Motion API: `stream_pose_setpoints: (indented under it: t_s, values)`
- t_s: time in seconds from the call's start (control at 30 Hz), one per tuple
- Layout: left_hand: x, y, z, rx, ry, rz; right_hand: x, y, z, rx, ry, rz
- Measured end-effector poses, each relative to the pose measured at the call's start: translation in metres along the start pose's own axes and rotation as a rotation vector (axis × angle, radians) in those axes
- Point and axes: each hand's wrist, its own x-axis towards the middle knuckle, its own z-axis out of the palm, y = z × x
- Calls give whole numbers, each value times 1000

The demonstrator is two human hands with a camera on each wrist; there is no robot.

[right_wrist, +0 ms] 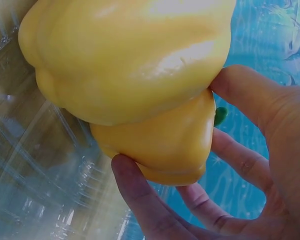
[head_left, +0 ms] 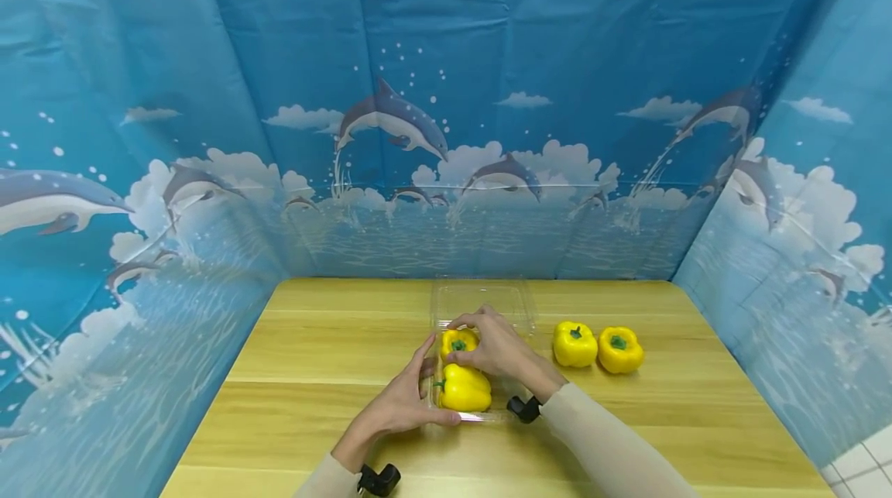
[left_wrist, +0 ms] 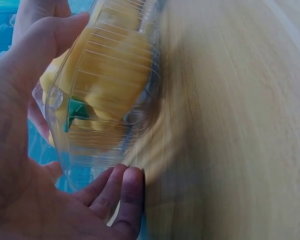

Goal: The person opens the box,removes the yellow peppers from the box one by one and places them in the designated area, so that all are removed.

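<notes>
Inside a clear plastic container point(head_left: 477, 417), two yellow bell peppers sit one behind the other. My right hand point(head_left: 498, 345) grips the far bell pepper point(right_wrist: 160, 142), with thumb and fingers on opposite sides of it. The near bell pepper point(head_left: 465, 389) lies on its side, its green stem towards the left wall. My left hand point(head_left: 400, 405) holds the container at its left side, thumb by the front rim and fingers farther back. In the left wrist view, yellow flesh and a green stem point(left_wrist: 77, 110) show through the ribbed wall.
The container's transparent lid point(head_left: 481, 300) lies folded back behind it. Two more yellow bell peppers, one upright point(head_left: 574, 345) and one beside it point(head_left: 620, 351), stand to the right on the wooden table point(head_left: 313, 358). A dolphin-print curtain point(head_left: 432, 227) surrounds the table's back and sides.
</notes>
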Motion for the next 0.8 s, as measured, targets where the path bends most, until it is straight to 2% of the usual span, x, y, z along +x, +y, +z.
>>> stream_pose_setpoints:
  t_s: [0.53, 0.8]
  values:
    - [-1, 1, 2, 12, 9, -22, -9, 1, -7, 31, 29, -18]
    - [-1, 2, 2, 9, 14, -22, -14, 0, -12, 46, 53, -3]
